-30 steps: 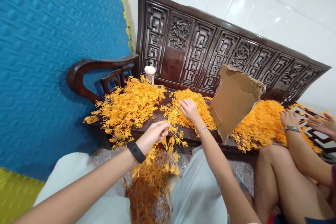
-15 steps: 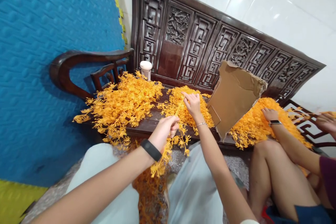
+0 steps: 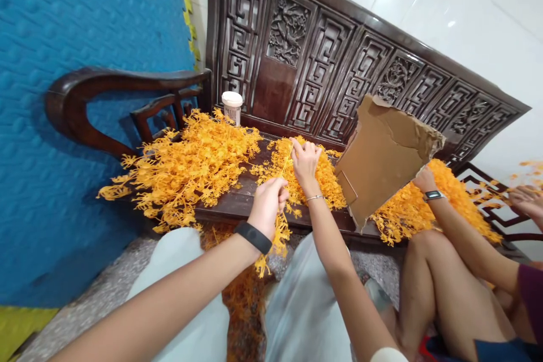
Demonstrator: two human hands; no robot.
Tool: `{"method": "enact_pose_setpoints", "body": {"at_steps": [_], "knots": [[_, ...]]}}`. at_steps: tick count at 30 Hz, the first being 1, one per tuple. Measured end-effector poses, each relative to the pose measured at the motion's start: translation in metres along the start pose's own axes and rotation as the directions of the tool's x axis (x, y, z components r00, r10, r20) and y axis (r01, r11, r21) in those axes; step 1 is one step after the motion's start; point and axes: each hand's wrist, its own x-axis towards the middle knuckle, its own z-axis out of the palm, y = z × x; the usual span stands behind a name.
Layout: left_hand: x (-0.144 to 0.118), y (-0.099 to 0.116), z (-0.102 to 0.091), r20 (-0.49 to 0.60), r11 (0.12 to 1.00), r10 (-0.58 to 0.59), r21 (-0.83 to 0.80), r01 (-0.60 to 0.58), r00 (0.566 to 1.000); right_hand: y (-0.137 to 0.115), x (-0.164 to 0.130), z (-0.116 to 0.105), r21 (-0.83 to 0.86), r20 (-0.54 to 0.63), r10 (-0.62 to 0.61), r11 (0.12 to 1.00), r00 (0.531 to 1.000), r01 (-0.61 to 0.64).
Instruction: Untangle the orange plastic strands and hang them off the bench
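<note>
Orange plastic sprig (image 3: 287,165) now stretched between both: left hand (image 3: 266,206) fisted on its bunch, right hand (image 3: 304,159) pinching just above.

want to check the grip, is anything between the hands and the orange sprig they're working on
Nothing visible. The left hand grips the orange sprig low down, and the right hand pinches its upper end over the middle pile.
</note>
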Motion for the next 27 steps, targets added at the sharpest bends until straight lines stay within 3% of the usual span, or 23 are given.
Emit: {"method": "enact_pose_setpoints", "body": {"at_steps": [3, 5, 6, 7, 8, 10, 16, 22, 27], "knots": [[-0.014, 0.001, -0.002, 0.028, 0.998, -0.005, 0.064, 0.003, 1.0, 0.019, 0.006, 0.004, -0.05, -0.033, 0.129, 0.99, 0.991, -0.13], [-0.031, -0.002, -0.005, 0.124, 0.99, -0.051, 0.139, 0.034, 0.991, 0.046, 0.006, 0.0, -0.076, -0.077, 0.29, 0.952, 0.954, -0.296], [-0.039, -0.005, -0.007, 0.19, 0.974, -0.129, 0.207, 0.089, 0.973, 0.061, 0.005, -0.003, -0.074, -0.101, 0.326, 0.94, 0.94, -0.334], [-0.045, -0.008, -0.01, 0.287, 0.943, -0.252, 0.289, 0.167, 0.924, 0.075, 0.004, -0.007, -0.071, -0.125, 0.342, 0.933, 0.931, -0.352], [-0.05, -0.011, -0.013, 0.357, 0.914, -0.317, 0.362, 0.182, 0.879, 0.087, 0.002, -0.011, -0.053, -0.17, 0.351, 0.93, 0.921, -0.365], [-0.051, -0.016, -0.021, 0.414, 0.872, -0.354, 0.471, 0.135, 0.838, 0.102, -0.001, -0.016, 0.001, -0.226, 0.348, 0.934, 0.91, -0.357], [-0.032, -0.02, -0.05, 0.237, 0.831, -0.408, 0.497, 0.251, 0.882, 0.11, -0.002, -0.01, 0.117, -0.211, 0.329, 0.944, 0.921, -0.31], [-0.03, -0.025, -0.064, 0.196, 0.789, -0.408, 0.567, 0.237, 0.892, 0.124, 0.004, 0.0, 0.279, -0.235, 0.37, 0.912, 0.899, -0.302], [-0.031, -0.022, -0.071, 0.142, 0.776, -0.4, 0.578, 0.252, 0.906, 0.129, 0.005, 0.008, 0.244, -0.218, 0.458, 0.88, 0.862, -0.407]]}}
